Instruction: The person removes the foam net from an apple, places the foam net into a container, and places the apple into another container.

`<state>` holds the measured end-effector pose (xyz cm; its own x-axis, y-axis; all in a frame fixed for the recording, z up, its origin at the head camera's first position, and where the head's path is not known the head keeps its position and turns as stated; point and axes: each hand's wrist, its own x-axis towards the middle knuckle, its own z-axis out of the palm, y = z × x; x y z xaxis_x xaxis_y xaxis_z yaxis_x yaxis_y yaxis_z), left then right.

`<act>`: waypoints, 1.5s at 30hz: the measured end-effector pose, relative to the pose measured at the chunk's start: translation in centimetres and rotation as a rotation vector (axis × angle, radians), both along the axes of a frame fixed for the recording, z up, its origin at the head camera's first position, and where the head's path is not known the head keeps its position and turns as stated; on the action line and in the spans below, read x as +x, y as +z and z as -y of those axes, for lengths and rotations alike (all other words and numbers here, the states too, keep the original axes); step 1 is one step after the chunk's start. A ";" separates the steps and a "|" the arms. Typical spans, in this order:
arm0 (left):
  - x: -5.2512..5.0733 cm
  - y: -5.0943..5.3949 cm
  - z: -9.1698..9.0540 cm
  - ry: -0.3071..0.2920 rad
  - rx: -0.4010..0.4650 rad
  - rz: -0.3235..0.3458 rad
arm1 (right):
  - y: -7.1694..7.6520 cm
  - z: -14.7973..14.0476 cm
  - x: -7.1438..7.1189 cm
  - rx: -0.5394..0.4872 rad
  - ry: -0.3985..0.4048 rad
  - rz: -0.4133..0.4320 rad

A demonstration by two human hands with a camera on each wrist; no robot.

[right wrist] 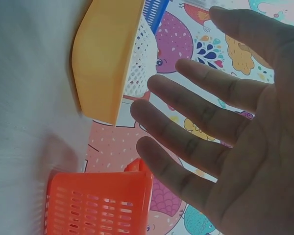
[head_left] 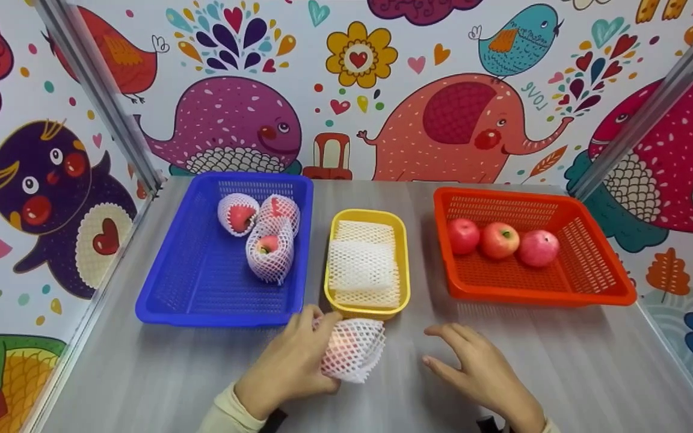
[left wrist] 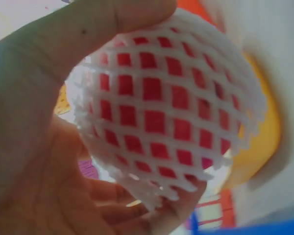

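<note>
In front of the yellow basket, my left hand (head_left: 292, 364) grips an apple (left wrist: 154, 120) wrapped in a white foam net (head_left: 355, 352). The thumb and fingers curl round the net in the left wrist view, and red skin shows through its mesh. My right hand (head_left: 485, 370) hangs apart to the right, its fingers spread and nothing in them. The yellow basket (head_left: 408, 264) holds several flat white foam nets (head_left: 361, 264). Three netted apples (head_left: 269, 249) lie in the blue basket (head_left: 166, 282), at its right side.
At the right stands an orange-red basket (head_left: 539, 296) with three bare apples (head_left: 498, 240) in a row. The grey table (head_left: 394, 403) is bounded by printed panels (head_left: 334, 90) at the back and sides.
</note>
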<state>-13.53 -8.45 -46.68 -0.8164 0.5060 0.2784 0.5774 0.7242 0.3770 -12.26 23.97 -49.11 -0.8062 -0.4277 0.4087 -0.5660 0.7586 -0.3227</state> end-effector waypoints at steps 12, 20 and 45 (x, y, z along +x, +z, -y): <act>0.2 -4.1 -1.5 -0.012 -0.046 0.226 | -0.4 0.2 0.1 0.010 -0.033 0.098; 0.2 -3.7 -1.1 -0.056 -0.155 0.300 | -0.7 0.5 0.2 -0.001 -0.024 0.118; 0.4 -1.9 -2.5 -0.046 -0.172 0.003 | -2.0 4.2 -0.2 -0.134 0.254 -0.003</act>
